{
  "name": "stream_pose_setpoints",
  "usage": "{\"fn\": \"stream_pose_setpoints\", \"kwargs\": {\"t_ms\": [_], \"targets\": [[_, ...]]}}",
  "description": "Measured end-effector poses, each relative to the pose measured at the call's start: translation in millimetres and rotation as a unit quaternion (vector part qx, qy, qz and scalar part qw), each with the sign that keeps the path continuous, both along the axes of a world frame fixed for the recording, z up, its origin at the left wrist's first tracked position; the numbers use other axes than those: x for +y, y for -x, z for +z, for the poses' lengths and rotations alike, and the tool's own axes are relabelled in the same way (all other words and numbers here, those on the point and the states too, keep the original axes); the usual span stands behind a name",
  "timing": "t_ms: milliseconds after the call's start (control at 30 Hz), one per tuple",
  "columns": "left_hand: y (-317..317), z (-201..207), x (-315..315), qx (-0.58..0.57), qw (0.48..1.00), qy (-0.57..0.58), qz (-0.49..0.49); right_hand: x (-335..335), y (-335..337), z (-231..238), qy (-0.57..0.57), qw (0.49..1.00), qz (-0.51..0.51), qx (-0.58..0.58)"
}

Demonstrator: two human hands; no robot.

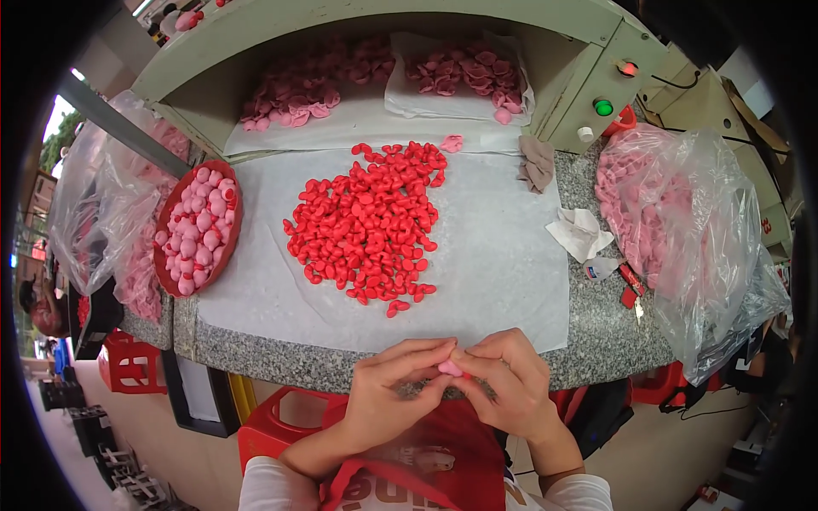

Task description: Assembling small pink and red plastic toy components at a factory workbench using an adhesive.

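Observation:
A small pink rubbery piece (450, 369) is pinched between my two hands at the front edge of the worktop. My left hand (396, 383) grips it from the left with thumb and fingertips. From the other side, the fingers of my right hand (509, 376) close on the same piece; its full shape is hidden by the fingertips. Beyond my hands, a heap of small red curved pieces (366, 221) lies on white paper (503, 255). A red oval basket (236, 234) to the left holds rounded pink pieces (200, 217) with red parts on them.
A pale green cabinet (375, 21) with pink pieces inside stands at the back. Plastic bags of pink pieces stand left (111, 204) and right (682, 230). A grey cloth (536, 163), a crumpled tissue (579, 234) and a small tube (601, 268) lie on the right.

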State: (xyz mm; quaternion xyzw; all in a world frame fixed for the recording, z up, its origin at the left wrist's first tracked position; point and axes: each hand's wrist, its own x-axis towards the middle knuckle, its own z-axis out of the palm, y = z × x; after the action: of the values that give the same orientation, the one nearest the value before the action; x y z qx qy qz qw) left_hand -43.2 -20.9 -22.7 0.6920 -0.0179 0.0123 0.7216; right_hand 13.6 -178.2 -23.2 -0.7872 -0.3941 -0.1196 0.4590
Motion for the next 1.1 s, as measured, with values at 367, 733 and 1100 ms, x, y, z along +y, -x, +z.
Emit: {"fn": "stream_pose_setpoints", "kwargs": {"t_ms": [367, 733, 1100], "targets": [[-3.0, -1.1, -1.6, 0.089, 0.99, 0.11, 0.005, 4.7, 1.4, -0.2, 0.017, 1.0, -0.005, -0.004], [-10.0, -7.7, 2.6, 0.125, 0.973, 0.195, 0.007, 4.3, -1.6, -0.8, 0.009, 1.0, -0.019, -0.012], [-8.3, -5.5, 10.3, 0.221, 0.903, 0.369, -0.023, 6.5, -1.0, -2.1, -0.031, 0.999, -0.026, -0.001]]}}
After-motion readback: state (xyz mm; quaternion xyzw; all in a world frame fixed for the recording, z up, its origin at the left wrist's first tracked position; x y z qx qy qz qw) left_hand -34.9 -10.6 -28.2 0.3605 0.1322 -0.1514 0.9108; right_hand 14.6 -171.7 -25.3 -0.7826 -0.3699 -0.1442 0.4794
